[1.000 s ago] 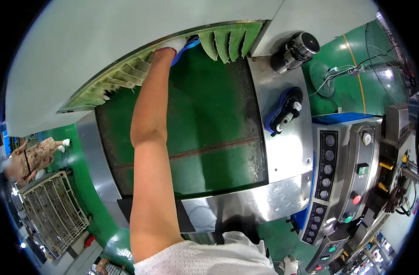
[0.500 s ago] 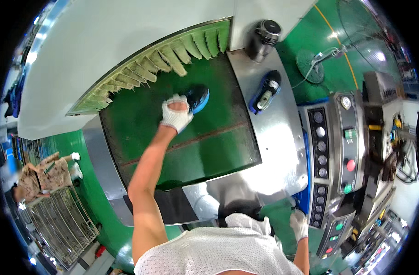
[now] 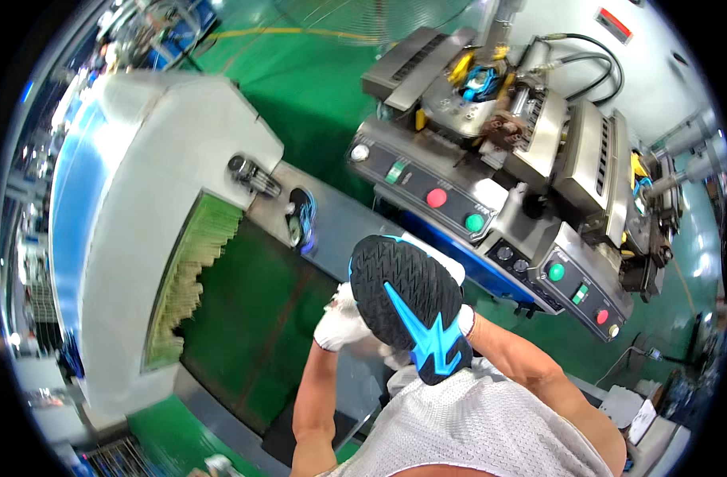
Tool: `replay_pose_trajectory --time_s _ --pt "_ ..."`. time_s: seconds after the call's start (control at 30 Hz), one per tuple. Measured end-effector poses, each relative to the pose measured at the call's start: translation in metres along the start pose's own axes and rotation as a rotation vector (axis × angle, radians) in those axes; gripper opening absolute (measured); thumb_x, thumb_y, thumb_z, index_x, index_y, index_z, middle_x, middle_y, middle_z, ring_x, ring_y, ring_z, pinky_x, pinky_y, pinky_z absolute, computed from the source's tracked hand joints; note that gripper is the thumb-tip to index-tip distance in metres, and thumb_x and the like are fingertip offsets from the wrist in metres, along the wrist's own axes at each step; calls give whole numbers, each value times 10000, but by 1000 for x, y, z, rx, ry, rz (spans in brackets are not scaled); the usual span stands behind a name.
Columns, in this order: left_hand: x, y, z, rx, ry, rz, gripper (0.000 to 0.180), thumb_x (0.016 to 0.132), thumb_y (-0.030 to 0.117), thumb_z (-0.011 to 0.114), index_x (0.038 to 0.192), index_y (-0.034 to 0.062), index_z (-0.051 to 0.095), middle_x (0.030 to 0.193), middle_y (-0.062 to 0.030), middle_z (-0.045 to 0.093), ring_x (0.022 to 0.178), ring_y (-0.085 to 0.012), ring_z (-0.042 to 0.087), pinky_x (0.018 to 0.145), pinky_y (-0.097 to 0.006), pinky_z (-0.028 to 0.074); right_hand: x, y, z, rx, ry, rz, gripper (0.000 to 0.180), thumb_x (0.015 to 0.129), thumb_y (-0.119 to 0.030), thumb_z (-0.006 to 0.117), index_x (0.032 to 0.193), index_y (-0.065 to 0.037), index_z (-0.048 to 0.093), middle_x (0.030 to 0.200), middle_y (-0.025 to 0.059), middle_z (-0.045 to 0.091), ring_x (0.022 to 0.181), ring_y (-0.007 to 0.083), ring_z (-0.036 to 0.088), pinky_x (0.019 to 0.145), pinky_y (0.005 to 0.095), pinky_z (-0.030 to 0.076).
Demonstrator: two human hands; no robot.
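A shoe (image 3: pixel 403 290) with a black patterned sole and bright blue inlay is held up before my chest, its sole toward me. My left hand (image 3: pixel 344 322), in a white knit glove, is closed at the shoe's left side. My right hand (image 3: pixel 465 319), also gloved in white, is at the right side; most of it is hidden behind the shoe, but it appears to hold it too. Another dark shoe with blue trim (image 3: pixel 301 219) rests on the metal ledge (image 3: pixel 347 242) beside the green conveyor belt (image 3: pixel 244 318).
At left is a white machine housing (image 3: pixel 133 238) with a green fringe curtain (image 3: pixel 188 278). A dark metallic flask (image 3: pixel 254 176) sits by the housing. To the right are a pressing machine (image 3: pixel 491 135) and control panels with a red button (image 3: pixel 436 198) and green buttons.
The shoe under my left hand has left the belt and is raised before my chest. My right hand has come up from the lower right to it. The view has swung right.
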State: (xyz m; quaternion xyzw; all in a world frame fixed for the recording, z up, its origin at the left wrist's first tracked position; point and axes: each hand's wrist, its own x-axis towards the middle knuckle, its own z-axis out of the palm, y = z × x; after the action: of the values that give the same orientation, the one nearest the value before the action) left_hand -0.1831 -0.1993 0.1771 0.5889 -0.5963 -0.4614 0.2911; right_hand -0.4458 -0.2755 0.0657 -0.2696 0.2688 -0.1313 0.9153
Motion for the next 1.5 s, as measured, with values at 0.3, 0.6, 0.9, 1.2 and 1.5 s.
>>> replay_pose_trajectory --time_s 0.3,0.6,0.9,1.2,1.5 --pt "315 152 -7 439 314 415 593 925 385 686 1395 50 550 1401 -187 572 1308 -359 543 1116 -422 413 -138 -180 -49 174 111 -507 577 912 -241 710 1419 -46 519 1346 102 638 1165 246 651 969 440 562" --pt "588 132 40 702 446 86 887 758 419 835 1433 -8 448 1377 -255 568 1286 -408 554 1059 -472 459 -226 -178 -118 363 542 -709 879 719 -50 804 1489 -68 382 1129 68 541 930 207 548 790 368 474" --pt "592 194 -19 709 293 -145 958 707 534 829 1426 1 487 1357 -262 609 1255 -408 595 1076 -507 438 -241 -159 -119 289 758 -559 444 843 -94 679 1218 -87 441 694 -4 521 544 109 512 478 263 415" --pt "292 161 -56 295 692 57 674 714 254 877 1272 11 588 1174 -193 684 1102 -280 663 974 -387 510 -86 -318 -35 140 658 -670 361 897 -68 740 1233 -17 621 1058 76 711 923 178 702 762 301 596" --pt "55 -2 25 239 872 -669 668 678 279 895 1234 42 611 1075 -176 721 999 -339 701 896 -426 537 196 -504 -147 -412 944 -495 197 822 -43 714 1006 -61 646 1012 130 680 852 277 687 620 431 595"
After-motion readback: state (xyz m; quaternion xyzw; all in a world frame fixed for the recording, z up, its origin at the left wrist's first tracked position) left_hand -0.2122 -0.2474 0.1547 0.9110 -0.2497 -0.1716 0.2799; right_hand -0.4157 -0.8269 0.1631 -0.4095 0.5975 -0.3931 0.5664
